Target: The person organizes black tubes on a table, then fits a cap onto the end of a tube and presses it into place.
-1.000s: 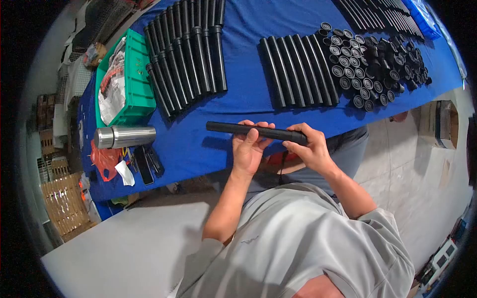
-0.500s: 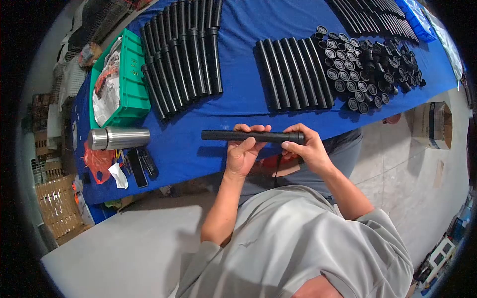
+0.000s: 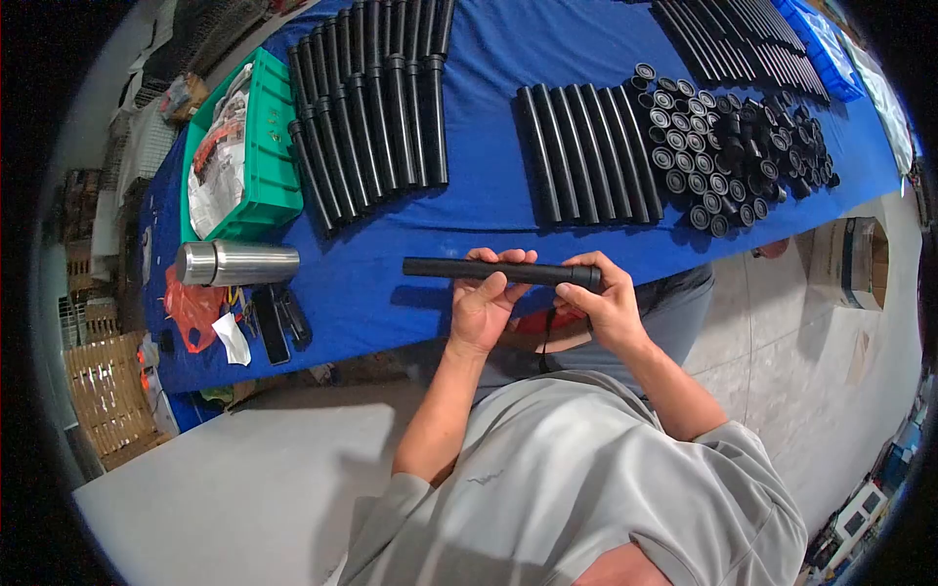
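A black tube [image 3: 435, 267] lies level between my two hands, above the front edge of the blue cloth. My left hand [image 3: 483, 303] grips its middle, thumb in front and fingers behind. At the tube's right end sits a wider black cap [image 3: 584, 277], pinched by the thumb and fingers of my right hand [image 3: 611, 303]. Whether the cap is fully seated cannot be seen. Beyond my hands, a row of plain black tubes [image 3: 589, 156] lies beside a pile of round black caps [image 3: 696, 161].
Capped tubes [image 3: 376, 122] lie in overlapping rows at the back left. Near them are a green crate [image 3: 272, 146], a steel bottle [image 3: 256, 264], a red plastic bag [image 3: 192, 308] and a phone [image 3: 271, 327]. Thin black rods [image 3: 708, 44] and a blue tray [image 3: 831, 59] are far right.
The view has shifted slightly, so the table things appear a little to the right. Both hands keep the same hold on the tube and cap.
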The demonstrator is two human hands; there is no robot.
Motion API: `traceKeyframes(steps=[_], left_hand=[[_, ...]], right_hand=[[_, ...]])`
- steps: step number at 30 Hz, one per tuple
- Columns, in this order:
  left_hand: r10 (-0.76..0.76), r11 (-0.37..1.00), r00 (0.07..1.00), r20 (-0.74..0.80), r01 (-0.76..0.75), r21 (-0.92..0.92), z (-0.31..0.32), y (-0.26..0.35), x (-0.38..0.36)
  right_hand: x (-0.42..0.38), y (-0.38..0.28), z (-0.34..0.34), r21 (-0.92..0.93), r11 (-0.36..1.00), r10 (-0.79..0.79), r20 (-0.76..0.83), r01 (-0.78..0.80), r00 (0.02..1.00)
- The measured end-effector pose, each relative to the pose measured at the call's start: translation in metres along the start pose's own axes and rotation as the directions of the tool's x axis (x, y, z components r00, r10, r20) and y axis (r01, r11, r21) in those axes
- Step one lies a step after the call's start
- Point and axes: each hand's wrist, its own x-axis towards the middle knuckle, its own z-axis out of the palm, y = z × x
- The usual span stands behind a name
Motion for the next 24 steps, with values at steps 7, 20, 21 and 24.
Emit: traceKeyframes(steps=[7, 20, 21, 24], left_hand=[[-0.003, 0.999, 1.0, 0.021, 0.002, 0.035, -0.006, -0.001, 0.0], [-0.051, 0.998, 0.998, 0.039, 0.052, -0.026, -0.004, 0.002, 0.003], [-0.048, 0.998, 0.999, 0.02, 0.048, -0.026, 0.004, 0.002, 0.003], [-0.056, 0.998, 0.998, 0.002, 0.056, -0.017, 0.006, 0.003, 0.002]], right_hand=[[-0.002, -0.01, -0.003, -0.08, 0.996, 0.049, 0.023, -0.047, 0.999], [-0.001, -0.014, -0.018, -0.016, 0.982, 0.189, 0.112, -0.189, 0.975], [0.0, -0.013, -0.018, -0.035, 0.974, 0.225, 0.103, -0.222, 0.969], [-0.003, -0.005, -0.013, -0.066, 0.997, 0.035, 0.092, -0.029, 0.995]])
